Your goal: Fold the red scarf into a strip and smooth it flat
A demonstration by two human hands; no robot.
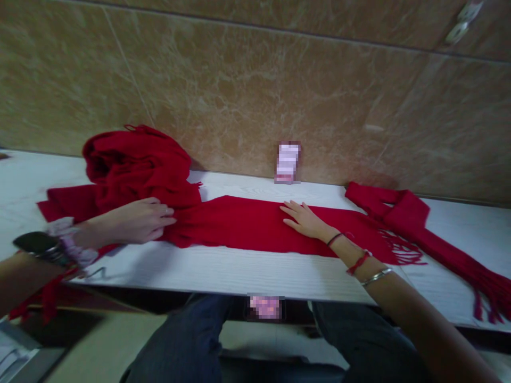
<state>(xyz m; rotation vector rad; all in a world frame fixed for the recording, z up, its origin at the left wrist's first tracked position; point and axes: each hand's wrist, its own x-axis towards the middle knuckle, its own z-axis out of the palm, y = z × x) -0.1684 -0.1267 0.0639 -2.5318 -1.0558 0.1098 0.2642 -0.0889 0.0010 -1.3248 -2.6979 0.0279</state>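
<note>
A long red scarf (247,223) stretches across the white table, its fringe lying at the right end. My right hand (307,221) rests flat on it with the fingers spread. At the left, my left hand (138,221) has its fingers closed on the scarf, where the cloth gathers into creases. Just behind that hand sits a bunched heap of red cloth (136,159), which merges with the scarf so that I cannot tell where one stops. A second red scarf (407,213), folded over itself, lies to the right, its tassels running to the front edge.
The white table (191,271) backs onto a brown tiled wall (239,96). A blurred phone-like object (287,162) leans against the wall; another blurred item (265,307) is by the front edge. A small metal hook (96,273) lies front left. Red fringe hangs below.
</note>
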